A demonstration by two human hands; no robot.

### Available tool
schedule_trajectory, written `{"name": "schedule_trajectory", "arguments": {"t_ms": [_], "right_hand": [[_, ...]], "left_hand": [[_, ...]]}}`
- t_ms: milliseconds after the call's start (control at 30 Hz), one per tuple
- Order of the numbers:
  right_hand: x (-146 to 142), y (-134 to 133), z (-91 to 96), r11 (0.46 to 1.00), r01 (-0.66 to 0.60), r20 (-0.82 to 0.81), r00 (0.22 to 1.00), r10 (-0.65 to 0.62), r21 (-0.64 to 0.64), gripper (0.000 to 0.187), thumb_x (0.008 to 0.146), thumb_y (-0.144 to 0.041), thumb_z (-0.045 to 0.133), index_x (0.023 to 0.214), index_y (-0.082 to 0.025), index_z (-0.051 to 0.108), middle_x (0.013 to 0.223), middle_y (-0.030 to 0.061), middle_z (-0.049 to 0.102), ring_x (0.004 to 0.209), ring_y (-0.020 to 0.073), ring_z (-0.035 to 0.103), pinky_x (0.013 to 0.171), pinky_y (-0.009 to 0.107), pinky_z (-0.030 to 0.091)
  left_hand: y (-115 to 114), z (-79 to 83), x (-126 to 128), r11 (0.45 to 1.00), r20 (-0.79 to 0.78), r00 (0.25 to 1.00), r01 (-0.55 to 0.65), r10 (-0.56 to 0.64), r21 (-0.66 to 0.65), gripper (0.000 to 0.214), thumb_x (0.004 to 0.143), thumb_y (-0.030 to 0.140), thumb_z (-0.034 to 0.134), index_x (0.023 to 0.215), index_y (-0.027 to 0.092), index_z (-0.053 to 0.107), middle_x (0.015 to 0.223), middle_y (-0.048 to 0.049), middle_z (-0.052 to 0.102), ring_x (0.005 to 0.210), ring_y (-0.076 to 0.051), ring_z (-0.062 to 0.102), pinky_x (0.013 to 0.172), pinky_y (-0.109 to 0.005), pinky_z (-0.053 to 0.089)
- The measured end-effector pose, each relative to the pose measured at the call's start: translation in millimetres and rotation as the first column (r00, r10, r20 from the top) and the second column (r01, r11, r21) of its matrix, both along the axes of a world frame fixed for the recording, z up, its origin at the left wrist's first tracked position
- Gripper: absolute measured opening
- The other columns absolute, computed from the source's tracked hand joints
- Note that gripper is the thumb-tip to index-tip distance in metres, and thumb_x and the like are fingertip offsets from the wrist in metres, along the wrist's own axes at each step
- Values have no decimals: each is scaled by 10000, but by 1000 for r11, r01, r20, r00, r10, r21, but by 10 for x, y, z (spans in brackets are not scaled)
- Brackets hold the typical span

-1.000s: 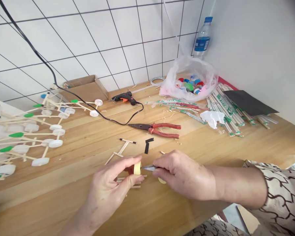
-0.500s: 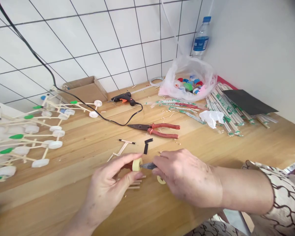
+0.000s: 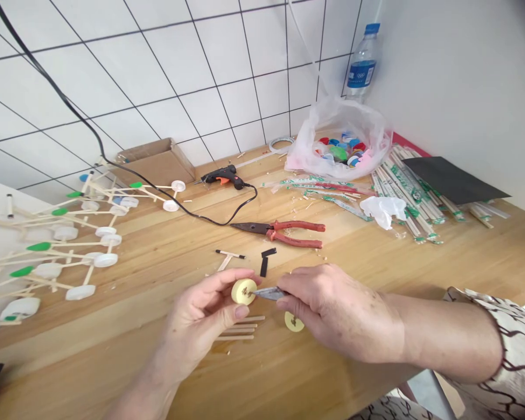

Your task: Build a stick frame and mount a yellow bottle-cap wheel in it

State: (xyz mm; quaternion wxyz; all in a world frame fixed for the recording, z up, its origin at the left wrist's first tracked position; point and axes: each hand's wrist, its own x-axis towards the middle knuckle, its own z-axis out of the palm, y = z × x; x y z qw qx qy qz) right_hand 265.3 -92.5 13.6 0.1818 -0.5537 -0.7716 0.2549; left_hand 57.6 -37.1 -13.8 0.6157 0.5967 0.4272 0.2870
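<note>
My left hand (image 3: pixel 201 318) pinched the yellow cap (image 3: pixel 244 291) by its rim between thumb and forefinger, just above the table (image 3: pixel 91 361). My right hand (image 3: pixel 332 312) had its fingers closed round a pointed metal tool (image 3: pixel 266 293), its tip at the cap's centre. Risk noted: a slip off the smooth face could have driven the tip into my left fingertips.

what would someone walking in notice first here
At the front of the wooden table, the left hand pinches a pale yellow cap while the right hand holds a small metal tool to its face. Red-handled pliers lie just behind them, and a row of stick-and-cap models fills the table's left side.
</note>
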Motion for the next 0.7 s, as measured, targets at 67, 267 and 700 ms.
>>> {"name": "schedule_trajectory", "arguments": {"t_ms": [67, 267, 700], "right_hand": [[-3, -1, -13, 1000, -5, 0, 1000, 5, 4, 148, 861, -208, 573, 731, -146, 608, 593, -21, 546, 513, 100, 431, 509, 247, 304], [-12, -2, -32, 999, -38, 84, 996, 36, 28, 170, 874, -228, 566, 732, -138, 596, 622, 8, 579, 517, 109, 464, 490, 259, 272], [-33, -23, -27, 992, -110, 230, 969, 93, 62, 140, 888, -195, 492, 798, -146, 586, 669, 22, 611, 498, 129, 477, 460, 286, 238]], "left_hand": [[-15, 0, 4, 1000, -22, 1000, -1, 1, 4, 291, 682, 170, 744, 960, 256, 731, 882, -7, 740, 771, -142, 656, 684, -185, 539], [-57, 6, 31, 999, -67, 997, -48, 47, -11, 297, 655, 166, 749, 945, 229, 726, 861, -17, 736, 745, -153, 656, 633, -198, 546], [-77, -4, 24, 1000, -125, 992, -30, 30, -1, 312, 623, 157, 754, 931, 202, 729, 791, -17, 746, 674, -172, 688, 583, -236, 585]]}}
